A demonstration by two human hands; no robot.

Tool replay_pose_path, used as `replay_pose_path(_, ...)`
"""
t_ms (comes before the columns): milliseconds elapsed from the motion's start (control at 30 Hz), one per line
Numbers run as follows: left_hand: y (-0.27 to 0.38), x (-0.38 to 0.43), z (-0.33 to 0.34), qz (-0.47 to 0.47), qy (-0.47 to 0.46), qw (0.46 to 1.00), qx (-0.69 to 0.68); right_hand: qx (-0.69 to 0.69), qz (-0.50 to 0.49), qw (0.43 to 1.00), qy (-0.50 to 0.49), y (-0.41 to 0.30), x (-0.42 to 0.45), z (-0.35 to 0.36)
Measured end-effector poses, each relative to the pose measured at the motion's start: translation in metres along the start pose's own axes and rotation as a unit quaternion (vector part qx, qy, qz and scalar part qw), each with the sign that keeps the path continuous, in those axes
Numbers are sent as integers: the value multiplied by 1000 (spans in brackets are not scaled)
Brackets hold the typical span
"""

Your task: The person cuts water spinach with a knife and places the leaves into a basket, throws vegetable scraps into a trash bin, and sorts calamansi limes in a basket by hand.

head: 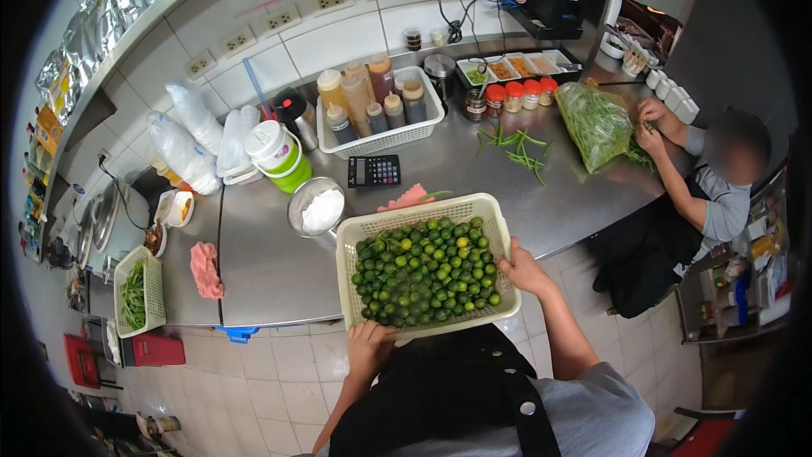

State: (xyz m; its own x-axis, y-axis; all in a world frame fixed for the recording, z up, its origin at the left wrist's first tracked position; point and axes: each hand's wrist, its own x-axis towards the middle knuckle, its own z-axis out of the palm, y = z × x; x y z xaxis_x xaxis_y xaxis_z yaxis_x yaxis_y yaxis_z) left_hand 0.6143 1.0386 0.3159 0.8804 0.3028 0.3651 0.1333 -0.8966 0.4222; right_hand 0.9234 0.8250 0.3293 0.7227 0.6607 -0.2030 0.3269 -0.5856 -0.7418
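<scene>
A cream plastic basket [507, 228] full of small green citrus fruits [431, 266], a few of them yellowish, is held in front of my body at the steel counter's front edge. My left hand [370, 346] grips its near left corner, and my right hand [525, 268] holds its right side. Just past the basket's far rim lie a pink cloth [409, 197] and one green bean pod [438, 193]. A metal container with white contents [322, 209] stands by the basket's far left corner, and a black calculator [374, 171] lies beyond.
On the steel counter [273, 266] are a basket of sauce bottles [380, 139], a green-and-white jug [279, 155], red-lidded jars [514, 95] and loose green beans [517, 146]. At the right a co-worker [691, 197] handles greens beside a plastic bag of greens [593, 127]. A basket of leaves [155, 292] stands left.
</scene>
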Motion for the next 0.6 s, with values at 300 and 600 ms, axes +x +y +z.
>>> replay_pose_path(300, 7, 8, -37, -67, -58, 995, -44, 33, -27, 999, 12, -14, 17, 19)
replay_pose_path(600, -52, 1, -9, -373, 200, 866, -267, 130, -17, 991, 21, -7, 19, 26)
